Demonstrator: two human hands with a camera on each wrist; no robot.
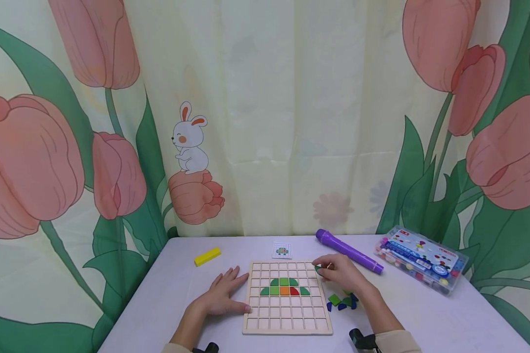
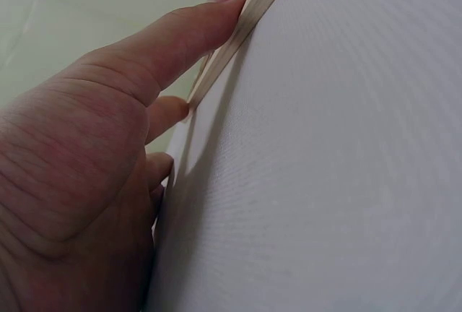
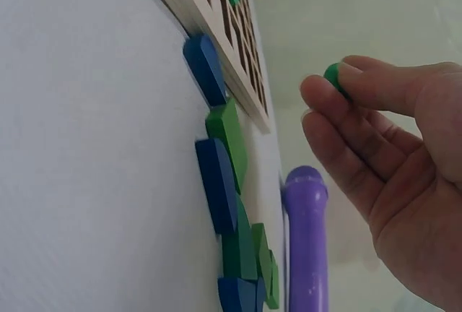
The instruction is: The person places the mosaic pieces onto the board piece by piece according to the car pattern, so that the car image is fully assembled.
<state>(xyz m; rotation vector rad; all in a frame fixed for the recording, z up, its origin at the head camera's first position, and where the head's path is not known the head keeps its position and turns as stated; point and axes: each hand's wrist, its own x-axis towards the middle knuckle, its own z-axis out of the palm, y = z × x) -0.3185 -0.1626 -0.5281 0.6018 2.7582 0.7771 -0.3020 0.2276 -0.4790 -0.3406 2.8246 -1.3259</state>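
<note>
My left hand (image 1: 221, 295) lies beside the wooden grid board (image 1: 287, 334), fingers extended, its thumb and index finger touching the left edge. Between thumb and fingertips my right hand (image 1: 342, 272) pinches a dark green piece (image 3: 333, 76), held above the board's upper right corner; the fingers hide most of it. Two rows of pieces fill cells near the board's middle: light green squares (image 1: 284, 282), dark green rounded pieces (image 1: 305, 291), an orange square (image 1: 284, 290) and a red rounded piece (image 1: 294, 291). Loose blue pieces (image 3: 215, 185) and green pieces (image 3: 227, 139) lie right of the board.
A small card (image 1: 282, 250) with a printed coloured pattern lies behind the board. A yellow block (image 1: 207, 256) is at the back left. Toward the back right are a purple microphone-shaped stick (image 1: 349, 251) and a clear plastic case (image 1: 421, 260) of colourful items.
</note>
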